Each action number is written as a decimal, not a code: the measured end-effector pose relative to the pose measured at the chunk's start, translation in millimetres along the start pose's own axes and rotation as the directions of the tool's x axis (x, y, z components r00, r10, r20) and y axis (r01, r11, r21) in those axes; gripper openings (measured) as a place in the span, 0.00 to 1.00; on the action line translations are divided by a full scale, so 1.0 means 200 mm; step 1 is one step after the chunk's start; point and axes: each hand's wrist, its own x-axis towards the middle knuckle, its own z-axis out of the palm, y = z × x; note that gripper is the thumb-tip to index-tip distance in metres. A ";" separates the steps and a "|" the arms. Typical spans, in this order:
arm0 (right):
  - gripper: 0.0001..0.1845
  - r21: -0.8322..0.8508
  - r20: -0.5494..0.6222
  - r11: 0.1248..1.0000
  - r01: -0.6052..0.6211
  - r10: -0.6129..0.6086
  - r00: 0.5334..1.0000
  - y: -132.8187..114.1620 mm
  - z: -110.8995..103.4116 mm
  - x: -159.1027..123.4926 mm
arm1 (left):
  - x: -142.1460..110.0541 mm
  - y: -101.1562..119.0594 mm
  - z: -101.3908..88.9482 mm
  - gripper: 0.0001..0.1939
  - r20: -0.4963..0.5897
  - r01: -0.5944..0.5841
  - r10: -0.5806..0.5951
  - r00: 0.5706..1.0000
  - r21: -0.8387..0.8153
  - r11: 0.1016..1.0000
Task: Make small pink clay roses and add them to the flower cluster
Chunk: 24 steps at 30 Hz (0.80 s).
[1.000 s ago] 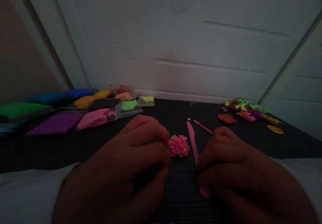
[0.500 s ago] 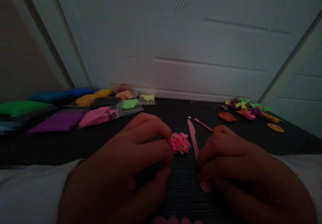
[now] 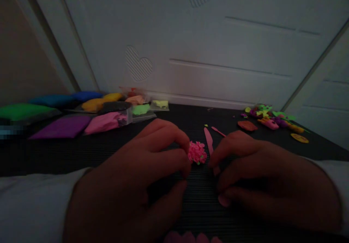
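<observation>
A small pink clay flower cluster (image 3: 197,152) with green flecks sits on the dark ribbed mat (image 3: 109,152). My left hand (image 3: 139,177) rests curled beside it, its fingertips touching the cluster's left side. My right hand (image 3: 267,184) lies curled to the right, fingers closed over a pink plastic knife tool (image 3: 209,143) whose blade points away from me and whose handle end shows under the hand. A thin pink stick tool (image 3: 218,131) lies just beyond the right hand. The scene is dim.
Bags of coloured clay (image 3: 103,121) in green, blue, yellow, purple, pink and black lie at the back left. Finished clay pieces (image 3: 268,119) sit at the back right. A white panelled door (image 3: 207,43) stands behind the mat. Pink clay pieces (image 3: 188,237) show at the bottom edge.
My right hand has slid left toward the flower cluster, covering more of the knife tool. The left hand stays at the cluster. The view has tilted slightly.
</observation>
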 end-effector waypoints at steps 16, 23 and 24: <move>0.07 -0.049 0.156 0.999 -0.013 0.021 0.988 0.01 -0.07 0.05 | 0.01 -0.01 -0.01 0.10 -0.004 -0.047 0.047 0.999 -0.028 0.998; 0.11 -0.161 0.093 0.987 0.031 -0.016 0.995 -0.02 -0.05 0.04 | 0.01 -0.01 -0.01 0.09 0.015 -0.057 0.057 0.998 -0.022 0.998; 0.11 -0.165 0.085 0.986 0.029 -0.015 0.996 -0.02 -0.04 0.04 | 0.01 -0.01 -0.01 0.09 0.013 -0.060 0.060 0.998 -0.019 0.998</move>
